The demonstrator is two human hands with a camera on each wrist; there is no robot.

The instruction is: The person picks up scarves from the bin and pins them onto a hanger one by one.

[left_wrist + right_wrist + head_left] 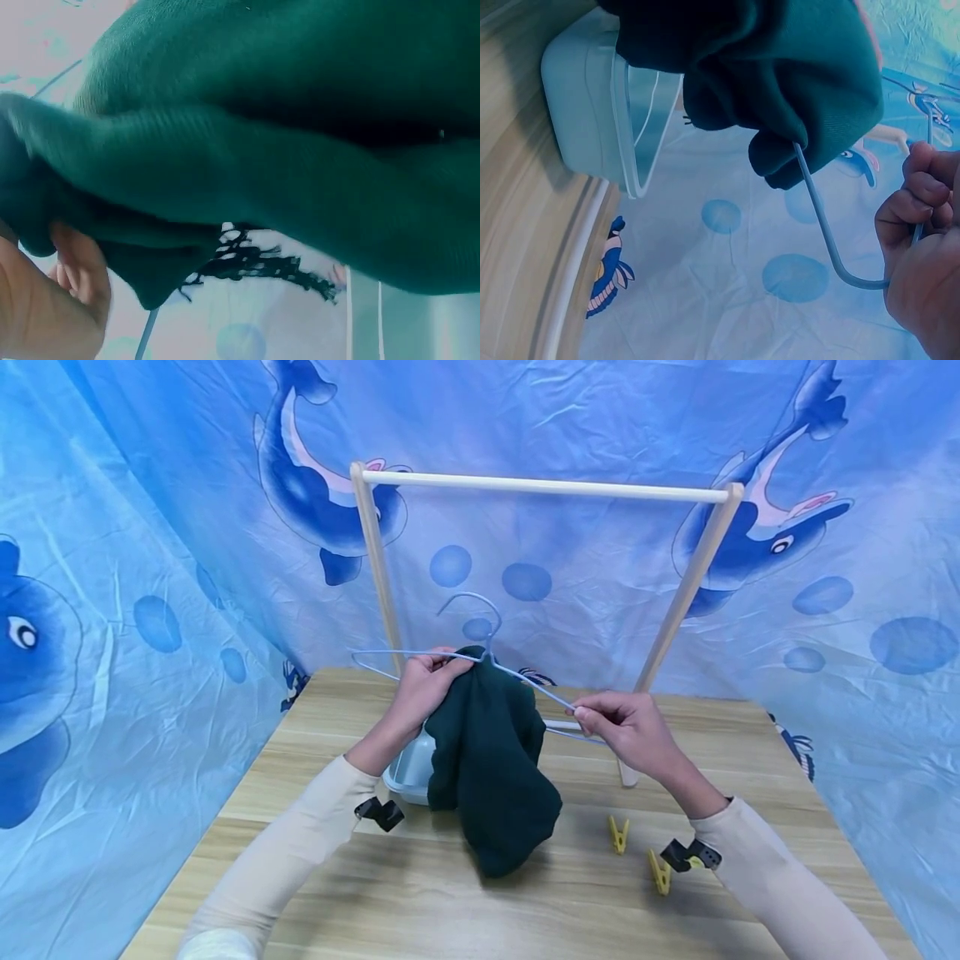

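as cloth (491,768) dangles, right hand (628,728) grips hanger (816,208).

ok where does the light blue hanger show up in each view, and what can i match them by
Head: the light blue hanger spans the centre, hook upward.
Left wrist: mostly hidden; thin lengths of hanger show at upper left and lower left.
Right wrist: right of centre, a bent end of the hanger running to the right hand.
Shared landmark: the dark green garment.
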